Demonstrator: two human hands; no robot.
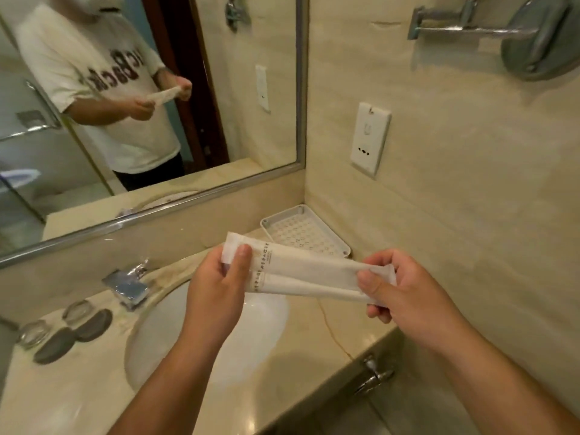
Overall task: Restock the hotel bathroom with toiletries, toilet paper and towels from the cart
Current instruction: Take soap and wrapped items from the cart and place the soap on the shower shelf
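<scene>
White toiletry packets [306,274] pinched between left hand [216,284], right hand [398,293]

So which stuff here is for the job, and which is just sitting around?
For the job: the two white toiletry packets held by the left hand and right hand; white tray.

Just there: glass dishes, grey lids, faucet, wall outlet.

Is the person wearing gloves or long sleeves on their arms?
No. The left hand and right hand are bare, with no gloves, rings or watch showing. Both forearms are uncovered. The mirror shows a short-sleeved white T-shirt with dark lettering.
</scene>
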